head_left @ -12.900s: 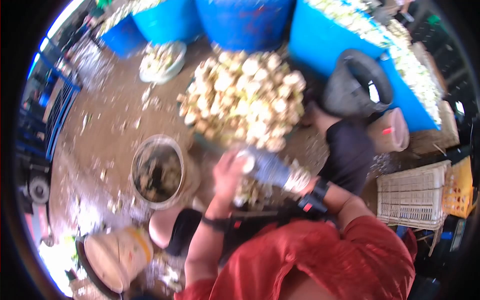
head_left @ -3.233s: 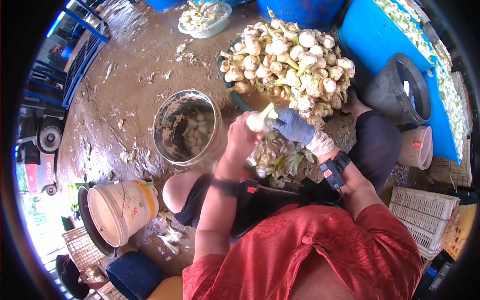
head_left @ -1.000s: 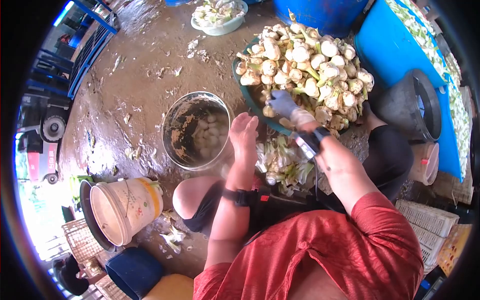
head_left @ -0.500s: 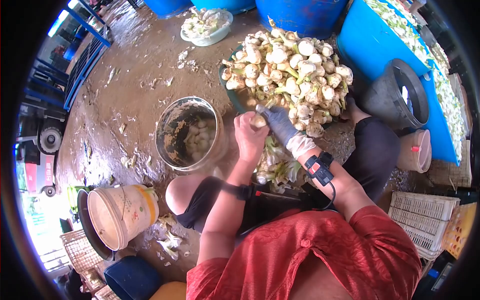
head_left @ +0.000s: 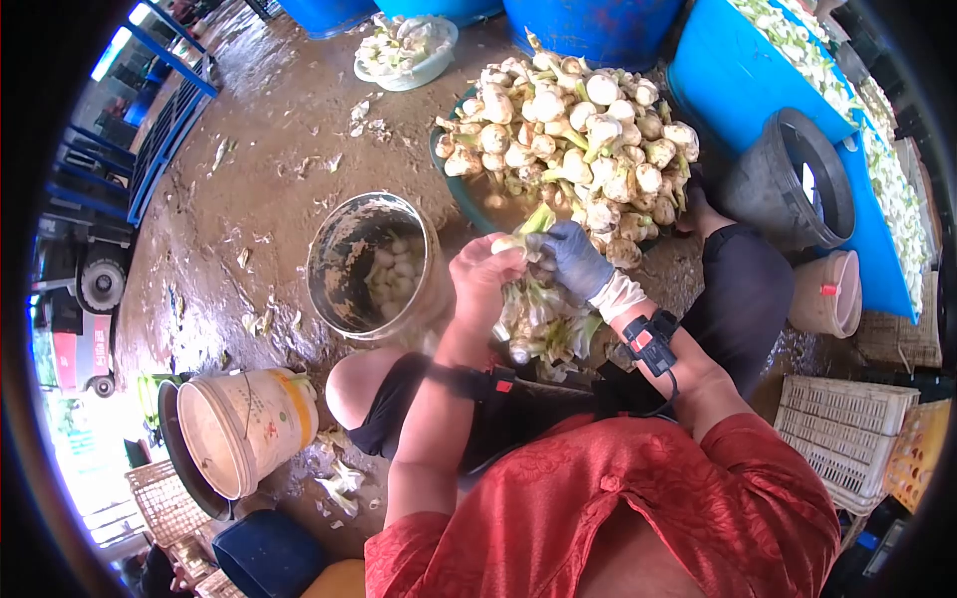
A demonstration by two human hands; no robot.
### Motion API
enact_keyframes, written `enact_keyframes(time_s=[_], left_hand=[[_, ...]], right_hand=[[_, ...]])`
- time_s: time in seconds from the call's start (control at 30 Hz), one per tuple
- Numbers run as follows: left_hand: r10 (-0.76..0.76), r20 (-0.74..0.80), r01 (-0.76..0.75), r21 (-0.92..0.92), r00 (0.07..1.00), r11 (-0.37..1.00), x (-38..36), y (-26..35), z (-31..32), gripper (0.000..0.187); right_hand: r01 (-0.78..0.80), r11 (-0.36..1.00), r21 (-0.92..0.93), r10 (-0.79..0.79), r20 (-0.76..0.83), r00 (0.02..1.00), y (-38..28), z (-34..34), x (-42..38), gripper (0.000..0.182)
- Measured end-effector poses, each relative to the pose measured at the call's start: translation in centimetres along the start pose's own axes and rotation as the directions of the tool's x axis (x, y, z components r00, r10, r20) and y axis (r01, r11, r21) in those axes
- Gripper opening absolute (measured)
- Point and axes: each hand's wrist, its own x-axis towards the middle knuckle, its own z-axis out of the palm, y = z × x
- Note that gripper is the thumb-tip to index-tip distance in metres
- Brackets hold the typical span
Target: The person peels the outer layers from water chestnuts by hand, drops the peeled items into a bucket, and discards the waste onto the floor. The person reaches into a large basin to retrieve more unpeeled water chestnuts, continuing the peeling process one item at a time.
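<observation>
Between my hands is a pale garlic-like bulb [head_left: 506, 245] with loosened green-white outer leaves [head_left: 539, 220]. My bare left hand [head_left: 480, 277] is closed around the bulb, thumb and fingers pinching it. The blue-grey gloved right hand [head_left: 578, 261] is closed on the leaves at the bulb's right side; its fingertips are partly hidden. Beyond both hands rises a large heap of unpeeled bulbs [head_left: 588, 130] in a green basin [head_left: 461, 199]. Below them lies a pile of stripped leaves [head_left: 546, 324]. To the left stands a metal-rimmed bucket [head_left: 339, 261] with whitish peeled bulbs [head_left: 395, 271] inside.
A white bucket [head_left: 284, 409] lies tipped at the lower left. A pale basin of leaves [head_left: 424, 72] sits at the back. On the right are a black bucket [head_left: 743, 199], a blue trough [head_left: 713, 75], a pinkish bucket [head_left: 812, 289] and plastic crates [head_left: 832, 429]. Leaf scraps litter the wet floor.
Both hands have moved slightly down. The right hand has turned and shifted right, and green-white leaves now stand out from the bulb between the hands.
</observation>
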Motion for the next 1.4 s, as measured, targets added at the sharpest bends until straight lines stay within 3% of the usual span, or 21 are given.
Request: enact_keyframes(time_s=[0.1, 0.17, 0.3, 0.37, 0.47, 0.53, 0.6, 0.63, 0.67, 0.73, 0.8, 0.93, 1.0, 1.07, 1.13, 1.2, 1.23, 1.27, 1.33, 1.37, 1.4], left_hand=[[-0.098, 0.119, 0.109, -0.091, 0.988, 0.99, 0.5, 0.1, -0.9, 0.033], [-0.145, 0.154, 0.164, -0.117, 0.977, 0.98, 0.7, -0.4, -0.9, 0.046], [-0.127, 0.053, 0.13, -0.048, 0.99, 0.99, 0.7, -0.7, -0.5, 0.051], [-0.173, -0.07, 0.185, 0.238, 0.982, 0.953, 0.8, -0.8, 0.2, 0.056], [0.315, -0.03, -0.236, 0.596, 0.949, 0.767, 0.4, -2.1, 1.7, 0.054], [0.105, 0.05, -0.117, 0.453, 0.993, 0.884, 0.2, -0.6, 0.8, 0.054], [-0.092, 0.159, 0.039, 0.312, 0.983, 0.949, 0.1, 0.2, 0.3, 0.054], [-0.166, 0.189, 0.131, 0.185, 0.968, 0.974, 0.3, 0.0, 0.1, 0.054], [-0.233, 0.23, 0.226, 0.059, 0.945, 0.972, 0.4, 0.0, 0.0, 0.054], [-0.208, 0.22, 0.176, 0.155, 0.953, 0.972, 0.3, -0.1, 0.0, 0.051], [0.131, -0.033, -0.102, 0.452, 0.991, 0.886, -0.3, -0.4, 1.7, 0.042], [0.257, 0.057, -0.259, 0.372, 0.965, 0.891, 0.6, -2.3, -0.2, 0.022], [0.197, 0.057, -0.204, 0.364, 0.979, 0.909, 0.4, -1.5, 0.1, 0.018], [0.101, 0.029, -0.103, 0.09, 0.995, 0.991, 0.1, -0.4, 0.9, 0.02], [0.111, 0.052, -0.109, -0.039, 0.992, 0.993, 0.3, 0.4, 0.9, 0.017], [0.076, 0.122, -0.023, -0.388, 0.99, 0.921, 0.9, 0.8, 0.5, 0.022], [0.267, 0.187, -0.294, 0.138, 0.945, 0.946, 1.4, 0.1, -0.6, 0.029], [0.269, 0.184, -0.296, 0.14, 0.946, 0.945, 1.5, 0.4, -0.6, 0.029], [0.059, 0.21, 0.077, -0.589, 0.976, 0.805, 1.4, 1.0, -0.6, 0.036], [0.053, 0.137, 0.038, -0.587, 0.989, 0.808, 1.3, 1.1, -0.3, 0.039], [0.05, 0.134, 0.038, -0.587, 0.99, 0.809, 1.5, 1.3, -0.6, 0.039]], right_hand=[[-0.006, 0.986, -0.169, 0.005, -0.004, 1.0, -0.2, -0.8, 0.0, 0.018], [0.367, 0.617, -0.696, -0.369, 0.155, 0.916, 0.7, -1.5, 1.0, 0.019], [0.221, 0.733, -0.644, -0.271, 0.022, 0.962, 1.1, -1.3, 0.8, 0.021], [0.208, 0.949, -0.237, -0.223, -0.037, 0.974, 1.6, -0.6, 0.4, 0.023], [0.337, 0.889, -0.309, -0.364, -0.03, 0.931, 1.6, 0.1, 0.0, 0.025], [0.295, 0.931, -0.215, -0.319, -0.086, 0.944, 2.3, -0.2, 0.0, 0.024], [0.248, 0.892, -0.377, -0.296, -0.075, 0.952, 1.7, -0.8, -0.2, 0.017], [0.476, 0.498, -0.725, -0.552, 0.157, 0.819, 2.4, -1.9, 0.7, 0.013], [0.475, 0.498, -0.725, -0.553, 0.157, 0.818, 2.0, -1.6, 0.4, 0.013], [0.346, 0.782, -0.519, -0.422, -0.032, 0.906, 1.2, -1.0, 0.1, 0.016], [0.313, 0.799, -0.513, -0.401, -0.068, 0.914, 1.5, -0.8, 0.3, 0.018], [0.258, 0.764, -0.592, -0.419, -0.15, 0.895, 1.7, -0.8, 1.0, 0.025], [0.249, 0.835, -0.491, -0.379, -0.186, 0.906, 2.5, -2.1, 2.4, 0.027], [0.099, 0.794, -0.6, -0.342, -0.307, 0.888, 2.4, -3.1, 3.3, 0.029], [0.04, 0.691, -0.721, -0.35, -0.285, 0.892, 1.7, -3.1, 2.6, 0.035], [0.099, -0.092, -0.991, 0.022, 0.098, 0.995, 0.4, -1.6, 1.6, 0.029], [-0.028, 0.178, -0.984, 0.13, -0.005, 0.992, 1.0, -2.2, 0.6, 0.031], [-0.025, 0.178, -0.984, 0.131, -0.001, 0.991, 1.7, -2.4, 0.3, 0.031], [0.138, 0.287, -0.948, -0.19, 0.085, 0.978, 3.2, -2.7, 0.4, 0.034], [0.315, 0.592, -0.742, -0.393, 0.075, 0.916, 3.7, -2.2, 0.9, 0.027], [0.313, 0.595, -0.74, -0.391, 0.074, 0.918, 3.7, -2.3, 1.2, 0.027]])
